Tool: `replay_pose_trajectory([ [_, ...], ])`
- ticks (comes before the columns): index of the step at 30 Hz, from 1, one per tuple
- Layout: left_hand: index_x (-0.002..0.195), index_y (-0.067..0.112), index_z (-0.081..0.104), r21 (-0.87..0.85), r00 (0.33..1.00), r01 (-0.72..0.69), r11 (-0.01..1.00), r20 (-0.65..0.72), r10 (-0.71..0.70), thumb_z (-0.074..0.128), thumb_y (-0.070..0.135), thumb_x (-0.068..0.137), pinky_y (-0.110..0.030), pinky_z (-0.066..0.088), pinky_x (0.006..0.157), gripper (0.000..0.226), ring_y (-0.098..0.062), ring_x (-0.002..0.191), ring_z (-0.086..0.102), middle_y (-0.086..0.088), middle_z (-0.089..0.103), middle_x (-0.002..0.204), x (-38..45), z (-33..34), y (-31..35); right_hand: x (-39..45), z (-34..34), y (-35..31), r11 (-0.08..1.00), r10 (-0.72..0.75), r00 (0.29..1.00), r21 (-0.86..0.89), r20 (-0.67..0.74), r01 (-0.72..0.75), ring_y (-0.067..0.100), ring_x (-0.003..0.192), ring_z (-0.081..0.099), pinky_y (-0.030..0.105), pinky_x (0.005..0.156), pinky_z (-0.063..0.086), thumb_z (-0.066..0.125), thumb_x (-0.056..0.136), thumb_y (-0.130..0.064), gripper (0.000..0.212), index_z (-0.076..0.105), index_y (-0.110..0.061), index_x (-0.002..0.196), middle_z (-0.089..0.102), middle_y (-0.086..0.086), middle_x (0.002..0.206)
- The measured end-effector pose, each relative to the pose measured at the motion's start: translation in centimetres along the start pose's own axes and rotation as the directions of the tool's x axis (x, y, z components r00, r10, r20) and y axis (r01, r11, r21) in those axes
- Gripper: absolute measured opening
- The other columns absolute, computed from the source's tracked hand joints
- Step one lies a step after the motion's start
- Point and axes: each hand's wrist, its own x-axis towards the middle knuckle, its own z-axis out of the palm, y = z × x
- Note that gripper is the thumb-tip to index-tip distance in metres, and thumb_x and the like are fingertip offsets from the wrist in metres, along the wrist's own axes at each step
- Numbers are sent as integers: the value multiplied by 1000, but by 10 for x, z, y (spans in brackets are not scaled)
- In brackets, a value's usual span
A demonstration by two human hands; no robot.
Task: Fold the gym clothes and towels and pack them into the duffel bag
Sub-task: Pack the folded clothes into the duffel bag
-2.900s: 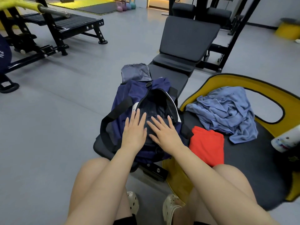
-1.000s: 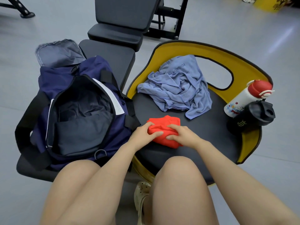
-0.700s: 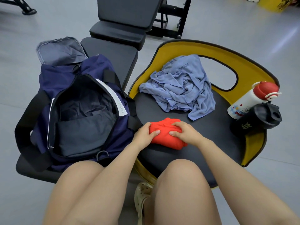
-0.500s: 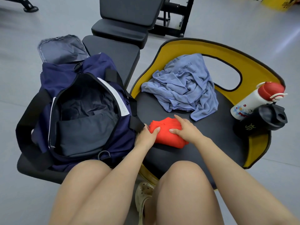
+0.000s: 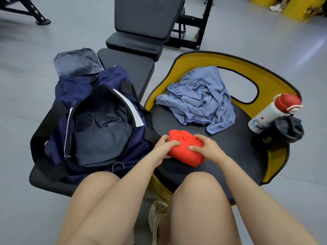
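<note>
**Folded red bundle in both hands, bag open to the left**

The red garment (image 5: 185,151), folded into a compact bundle, sits on the black seat pad (image 5: 235,149) of the yellow-rimmed seat, its long axis running from upper left to lower right. The left hand (image 5: 163,148) curls round its near-left end, thumb on top; the right hand (image 5: 206,147) clasps its right side, fingers bent over the cloth. Both hands hold it; neither is free.

Directly left of the grip, just beside the left hand, lies the navy duffel bag (image 5: 92,128), its mouth unzipped and facing up, on a black bench (image 5: 127,66). The left hand is the nearer one, so the bundle probably travels leftward, short end first.

Beyond the grip lies the crumpled blue towel (image 5: 201,98), not yet folded. Well to the right stand a red-capped bottle (image 5: 272,112) and a black shaker (image 5: 277,133), touching.
</note>
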Motion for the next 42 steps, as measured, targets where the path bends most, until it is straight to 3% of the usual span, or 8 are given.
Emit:
replay_pose_trajectory([
  [7, 82, 23, 51, 26, 981, -187, 982, 53, 186, 81, 36, 66, -33, 42, 77, 37, -15, 87, 59, 5, 66, 88, -40, -22, 39, -18, -18, -30, 983, -175, 984, -58, -37, 173, 20, 132, 35, 34, 111, 29, 82, 73, -35, 77, 43, -17, 137, 39, 1, 140],
  [11, 95, 20, 57, 7, 958, -275, 961, 84, 274, 74, 13, 80, -24, 47, 79, 24, -13, 87, 61, 0, 67, 93, -67, -36, 64, -33, -32, -68, 956, -283, 959, -78, 33, 284, 17, 146, 12, 42, 118, 19, 82, 73, -36, 100, 20, -28, 151, 19, -4, 157],
  [16, 105, 13, 64, 59, 917, -363, 930, 202, 345, 72, 10, 81, -24, 49, 84, 25, -16, 92, 64, -4, 69, 97, -106, -60, 86, -64, -41, -123, 943, -316, 904, -12, 289, 333, 0, 112, 52, 17, 92, 43, 81, 76, -29, 86, 28, -42, 143, 50, -20, 126],
  [21, 101, 18, 67, 87, 865, -502, 860, 43, 501, 74, 14, 80, -16, 50, 78, 22, -9, 90, 64, -1, 70, 96, -134, -95, 91, -75, -15, -161, 924, -382, 909, 86, 167, 373, 1, 101, 60, 22, 87, 48, 83, 72, -30, 57, 53, -37, 120, 63, -18, 109],
  [25, 99, 27, 64, 263, 741, -587, 766, -207, 639, 63, 23, 90, -10, 45, 79, 10, -8, 92, 60, 6, 65, 97, -147, -143, 79, -72, 19, -194, 908, -409, 912, 110, 28, 404, 1, 92, 59, 20, 79, 42, 84, 70, -33, 53, 60, -30, 117, 64, -15, 101],
  [29, 113, 13, 64, 643, 462, -382, 664, -489, 740, 63, 11, 88, -18, 38, 92, 25, -18, 108, 55, -5, 56, 117, -155, -194, 39, -71, 54, -228, 908, -384, 910, 112, -156, 403, 10, 99, 55, 24, 83, 41, 79, 75, -35, 52, 58, -22, 121, 60, -9, 103],
  [34, 140, 22, 44, 738, 761, -173, 652, -320, 565, 57, 8, 91, -29, 33, 107, 53, -18, 135, 36, -1, 23, 153, -152, -217, 7, -55, 102, -260, 947, -320, 923, -62, -212, 314, 27, 109, 56, 37, 86, 45, 70, 79, -42, 50, 52, -13, 116, 60, 5, 117],
  [42, 150, 28, 22, 666, 827, -164, 728, -309, 469, 38, -14, 83, -14, 27, 92, 81, -15, 139, 29, 10, 13, 158, -152, -212, 12, -39, 122, -263, 858, -180, 978, -504, -109, 102, 34, 121, 50, 40, 91, 44, 56, 90, -47, 69, 30, -4, 138, 46, 16, 135],
])
